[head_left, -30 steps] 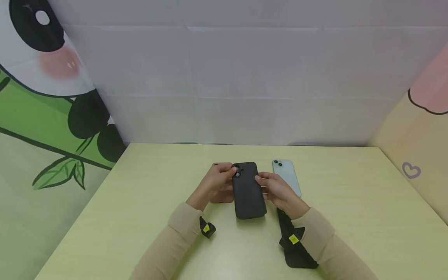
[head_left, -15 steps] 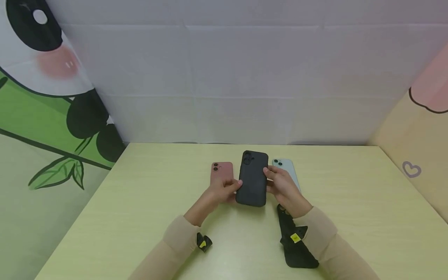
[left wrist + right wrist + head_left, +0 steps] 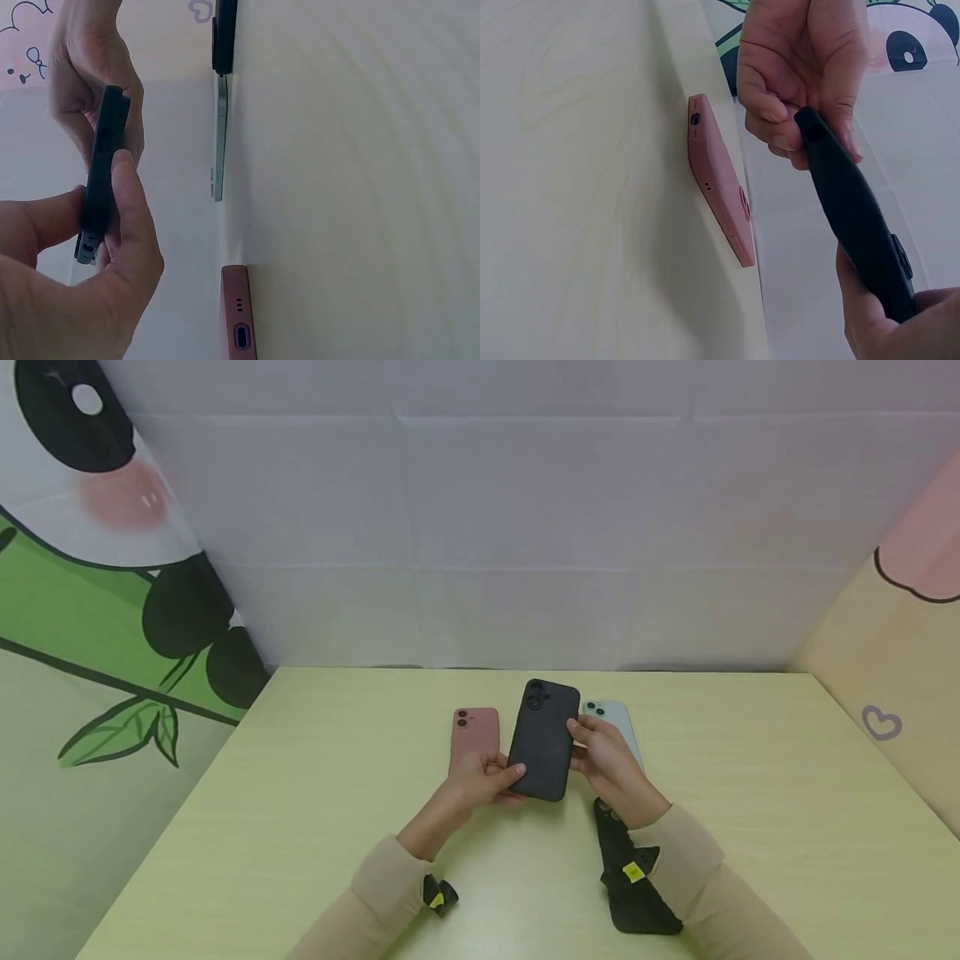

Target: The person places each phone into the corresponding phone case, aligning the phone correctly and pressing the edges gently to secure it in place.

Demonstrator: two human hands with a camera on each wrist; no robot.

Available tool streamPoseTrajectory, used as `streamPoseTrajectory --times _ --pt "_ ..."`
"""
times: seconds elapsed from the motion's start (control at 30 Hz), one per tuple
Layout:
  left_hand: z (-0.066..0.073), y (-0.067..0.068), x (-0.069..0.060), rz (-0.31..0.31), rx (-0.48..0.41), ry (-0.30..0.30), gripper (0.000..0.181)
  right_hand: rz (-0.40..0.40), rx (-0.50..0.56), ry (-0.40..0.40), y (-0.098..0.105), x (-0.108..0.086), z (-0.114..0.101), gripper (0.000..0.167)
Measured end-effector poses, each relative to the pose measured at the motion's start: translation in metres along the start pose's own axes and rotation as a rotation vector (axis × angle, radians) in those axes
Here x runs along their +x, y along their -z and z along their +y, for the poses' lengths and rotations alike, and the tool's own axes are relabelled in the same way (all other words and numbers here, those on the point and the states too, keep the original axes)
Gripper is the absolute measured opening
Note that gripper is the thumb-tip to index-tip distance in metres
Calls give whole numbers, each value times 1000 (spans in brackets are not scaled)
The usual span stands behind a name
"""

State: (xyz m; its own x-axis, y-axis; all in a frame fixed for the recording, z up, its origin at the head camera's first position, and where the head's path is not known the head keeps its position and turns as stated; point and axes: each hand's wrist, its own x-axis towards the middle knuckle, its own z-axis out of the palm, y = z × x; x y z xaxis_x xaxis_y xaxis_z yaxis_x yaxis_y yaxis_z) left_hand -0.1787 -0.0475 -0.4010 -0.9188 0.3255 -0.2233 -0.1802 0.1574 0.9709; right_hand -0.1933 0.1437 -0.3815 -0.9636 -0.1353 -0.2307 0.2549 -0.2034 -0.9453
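Note:
Raised above the table in the head view is a black phone case, its camera cutout at the top and its back turned up. My left hand pinches its lower left corner, thumb on the back. At the right edge, my right hand grips it between thumb and fingers. Both wrist views show the case nearly edge-on. Whether a phone sits inside, I cannot tell. Behind my left hand lies a pink phone, partly covered. Past my right hand lies a light blue phone, also partly covered.
A black phone or case lies nearer me, under my right wrist. Dark wrist mounts with yellow tags hang from both sleeves. A white cloth wall closes off the table's back edge, and printed panels stand at both sides.
The case has risen away from me and slightly right, uncovering the pink phone's top. My left hand has slid from its upper left corner to its lower left. The right hand keeps hold.

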Motion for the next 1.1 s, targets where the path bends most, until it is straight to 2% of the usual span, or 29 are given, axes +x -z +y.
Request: streamPoseTrajectory --times 0.17,0.37,0.57,0.7,0.93,1.1 --pt "-1 -1 1 52 26 -11 18 0 17 -18 3 2 -2 44" --pt "-1 -2 5 85 54 -8 19 -19 47 -26 9 7 -6 32" --pt "-3 -1 12 122 9 9 23 -53 77 -11 13 10 -8 26" --pt "-6 -1 12 89 -50 7 30 -48 100 7 12 10 -7 31" --pt "-9 -5 8 -42 -195 -9 44 -29 142 22 11 10 -5 41" --pt "-7 -9 6 -49 -234 -15 46 -29 164 22 11 10 -4 42"
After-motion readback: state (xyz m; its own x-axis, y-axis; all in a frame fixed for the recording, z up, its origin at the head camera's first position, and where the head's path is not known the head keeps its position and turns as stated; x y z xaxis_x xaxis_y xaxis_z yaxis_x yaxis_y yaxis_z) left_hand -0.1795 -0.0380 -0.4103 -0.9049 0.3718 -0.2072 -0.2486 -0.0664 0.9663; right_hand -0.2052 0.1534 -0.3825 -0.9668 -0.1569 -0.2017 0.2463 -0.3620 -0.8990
